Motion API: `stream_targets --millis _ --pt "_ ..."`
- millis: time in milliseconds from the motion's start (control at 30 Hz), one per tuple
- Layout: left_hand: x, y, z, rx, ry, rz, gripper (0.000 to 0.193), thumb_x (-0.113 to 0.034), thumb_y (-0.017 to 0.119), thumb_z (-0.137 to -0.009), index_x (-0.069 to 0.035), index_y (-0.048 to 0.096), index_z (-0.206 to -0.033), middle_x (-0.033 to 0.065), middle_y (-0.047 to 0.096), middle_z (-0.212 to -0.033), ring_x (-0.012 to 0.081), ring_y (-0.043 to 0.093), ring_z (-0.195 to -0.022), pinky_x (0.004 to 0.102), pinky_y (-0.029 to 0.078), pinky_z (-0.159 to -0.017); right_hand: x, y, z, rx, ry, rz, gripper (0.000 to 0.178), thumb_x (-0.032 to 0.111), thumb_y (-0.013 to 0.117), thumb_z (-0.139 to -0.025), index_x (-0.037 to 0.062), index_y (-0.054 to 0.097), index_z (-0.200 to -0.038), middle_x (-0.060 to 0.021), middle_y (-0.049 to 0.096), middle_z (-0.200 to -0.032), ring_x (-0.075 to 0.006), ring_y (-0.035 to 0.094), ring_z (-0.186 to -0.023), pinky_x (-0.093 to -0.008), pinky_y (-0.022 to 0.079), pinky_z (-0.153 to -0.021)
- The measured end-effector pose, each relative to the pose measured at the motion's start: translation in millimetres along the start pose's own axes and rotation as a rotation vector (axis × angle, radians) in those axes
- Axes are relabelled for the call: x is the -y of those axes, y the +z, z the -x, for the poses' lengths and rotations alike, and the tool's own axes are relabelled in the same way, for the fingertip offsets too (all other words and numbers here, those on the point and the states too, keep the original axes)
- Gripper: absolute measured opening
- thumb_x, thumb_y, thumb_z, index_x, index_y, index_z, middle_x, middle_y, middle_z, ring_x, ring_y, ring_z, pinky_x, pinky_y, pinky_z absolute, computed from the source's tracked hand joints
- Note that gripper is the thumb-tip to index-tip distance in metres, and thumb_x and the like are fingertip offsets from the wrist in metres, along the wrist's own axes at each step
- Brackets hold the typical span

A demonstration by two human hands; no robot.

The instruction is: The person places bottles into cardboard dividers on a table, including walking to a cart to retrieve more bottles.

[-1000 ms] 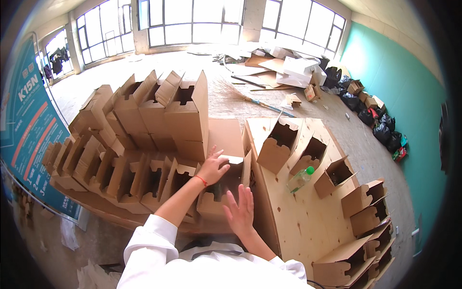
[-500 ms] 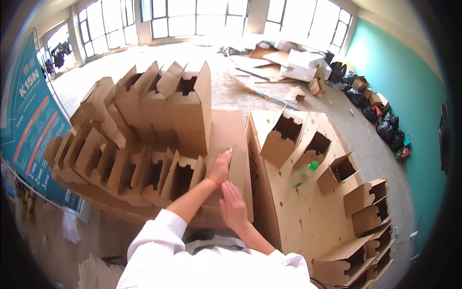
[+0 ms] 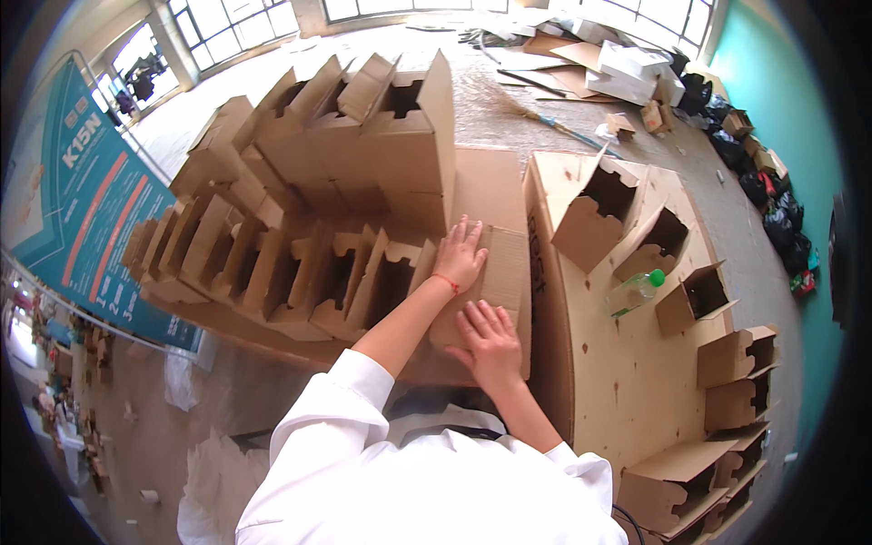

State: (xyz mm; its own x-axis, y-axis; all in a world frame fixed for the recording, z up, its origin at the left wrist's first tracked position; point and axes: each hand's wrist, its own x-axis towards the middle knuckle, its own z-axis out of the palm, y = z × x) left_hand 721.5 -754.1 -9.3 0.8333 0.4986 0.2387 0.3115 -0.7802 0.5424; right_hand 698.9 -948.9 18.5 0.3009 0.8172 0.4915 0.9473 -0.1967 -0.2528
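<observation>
A flat folded cardboard box point(image 3: 505, 263) lies on the cardboard-topped work surface point(image 3: 488, 186) in front of me. My left hand point(image 3: 461, 258) rests flat on its left side, fingers spread and pointing away from me, a red string round the wrist. Nearer to me, my right hand point(image 3: 492, 341) presses on the near part of the cardboard, its fingers stretched out too. Just left of my hands stands a row of open-topped cardboard boxes point(image 3: 350, 283). Behind that row rise taller open boxes point(image 3: 386, 154) with flaps up.
To the right, a wooden-topped table point(image 3: 595, 391) bears a green-capped clear bottle point(image 3: 634, 292) and several open cardboard boxes point(image 3: 586, 218). A teal banner point(image 3: 100, 200) stands at left. Beyond lie a broom point(image 3: 545, 120), flattened cardboard and black bags point(image 3: 781, 227) along the green wall.
The cardboard under my hands now lies flat, where a panel stood raised. My palms, earlier edge-on beside it, have turned down with fingers spread. The view has shifted.
</observation>
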Motion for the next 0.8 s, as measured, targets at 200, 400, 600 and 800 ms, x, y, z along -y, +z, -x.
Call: stream_targets --millis 200,400,600,800 --pt "-40 -89 74 -0.05 0.084 0.237 0.041 -0.019 0.053 -0.092 -0.002 0.051 -0.128 0.0222 0.048 -0.134 0.0363 0.044 -0.127 0.0407 0.035 -0.106 -35 -14 0 0.003 0.069 0.007 0.05 0.031 0.073 -0.074 0.0115 0.064 -0.119 -0.0095 0.057 -0.131 -0.0275 0.048 -0.127 -0.0443 0.034 -0.11" --pt "-22 -117 152 0.095 -0.154 0.256 0.051 -0.031 0.058 -0.089 0.001 0.049 -0.128 0.0238 0.061 -0.113 0.0401 0.057 -0.106 0.0435 0.046 -0.092 -18 -12 5 0.05 0.054 -0.063 0.048 0.015 0.071 -0.077 0.0113 0.06 -0.124 -0.0093 0.054 -0.135 -0.0269 0.047 -0.129 -0.0433 0.034 -0.11" --pt "-47 -72 155 0.22 -0.221 -0.013 0.038 -0.019 0.051 -0.09 0.001 0.052 -0.122 0.0226 0.066 -0.085 0.0396 0.065 -0.078 0.0483 0.052 -0.069 -15 -13 5 0.013 0.073 -0.056 0.045 0.017 0.07 -0.078 0.01 0.062 -0.122 -0.0095 0.054 -0.134 -0.0272 0.047 -0.129 -0.043 0.033 -0.11" --pt "-32 -39 121 0.032 -0.198 0.163 0.038 -0.015 0.047 -0.09 0.003 0.049 -0.124 0.0258 0.065 -0.089 0.0396 0.064 -0.086 0.049 0.051 -0.076 -11 -16 1 0.051 0.073 -0.029 0.051 0.018 0.071 -0.078 0.0104 0.058 -0.127 -0.0107 0.049 -0.139 -0.0279 0.043 -0.132 -0.0437 0.029 -0.112"
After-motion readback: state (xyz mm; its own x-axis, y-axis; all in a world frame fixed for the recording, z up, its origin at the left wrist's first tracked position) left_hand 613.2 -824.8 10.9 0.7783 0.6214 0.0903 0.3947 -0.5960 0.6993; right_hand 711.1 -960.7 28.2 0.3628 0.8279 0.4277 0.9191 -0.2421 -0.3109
